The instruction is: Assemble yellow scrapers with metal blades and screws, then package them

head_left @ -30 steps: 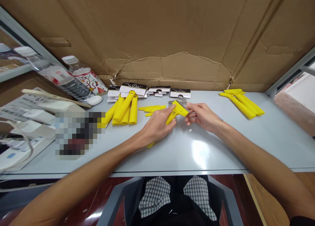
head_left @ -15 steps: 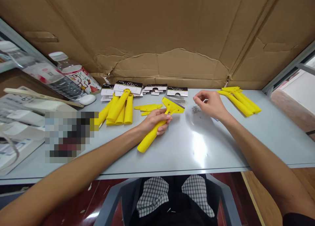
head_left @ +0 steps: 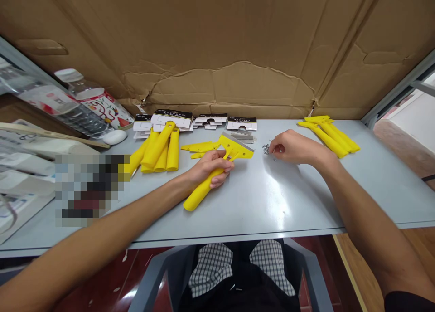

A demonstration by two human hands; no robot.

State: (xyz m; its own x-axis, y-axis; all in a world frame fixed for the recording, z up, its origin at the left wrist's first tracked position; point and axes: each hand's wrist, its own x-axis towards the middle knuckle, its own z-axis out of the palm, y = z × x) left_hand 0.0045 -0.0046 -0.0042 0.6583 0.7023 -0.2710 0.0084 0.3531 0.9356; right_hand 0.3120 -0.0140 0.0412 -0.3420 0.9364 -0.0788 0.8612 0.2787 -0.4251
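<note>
I am clamping my left hand (head_left: 211,167) around a yellow scraper (head_left: 217,169), its metal blade already seated in the head. My right hand (head_left: 295,148) is pinching together at the small screws (head_left: 266,149) on the surface (head_left: 272,198); fastening looks undone. Bare handles (head_left: 159,148) are waiting nearby.

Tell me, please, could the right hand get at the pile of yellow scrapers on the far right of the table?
Probably yes: the right hand rests by the small screws, and only bare table lies between it and those yellow scrapers.
</note>
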